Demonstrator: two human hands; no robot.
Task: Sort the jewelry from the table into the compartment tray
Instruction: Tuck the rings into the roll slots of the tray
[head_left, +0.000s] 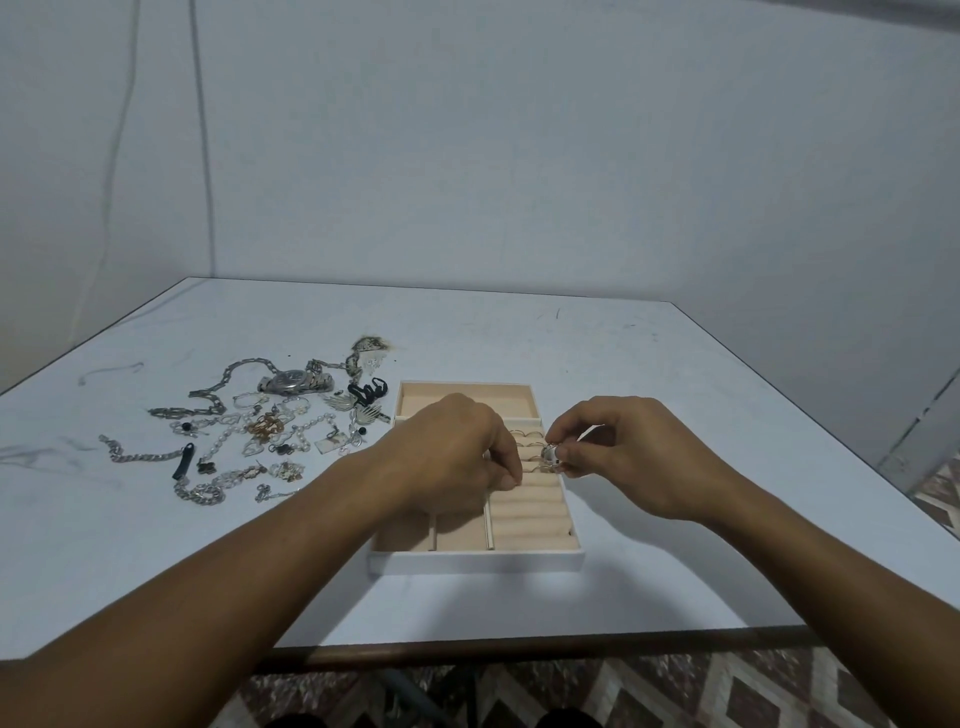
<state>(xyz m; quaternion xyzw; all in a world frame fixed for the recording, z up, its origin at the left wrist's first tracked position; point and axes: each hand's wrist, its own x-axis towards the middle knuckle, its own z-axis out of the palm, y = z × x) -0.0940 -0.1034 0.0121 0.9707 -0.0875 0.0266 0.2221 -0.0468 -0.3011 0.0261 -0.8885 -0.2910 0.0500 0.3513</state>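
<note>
Apparently silver, the small ring (549, 453) glints in the right hand (618, 457).

The counter (649, 374) is a matt white sheet, scuffed with dark marks. The tray (475, 563) has a smooth white frame and a soft, matt peach lining that looks like velvet. At its nine o'clock lie shiny silver metal chains (218, 387), a metal watch (295, 382) and glossy pearl beads (223, 447). The ring (550, 453) pinched in the right hand (618, 457) gleams like polished metal.
</note>
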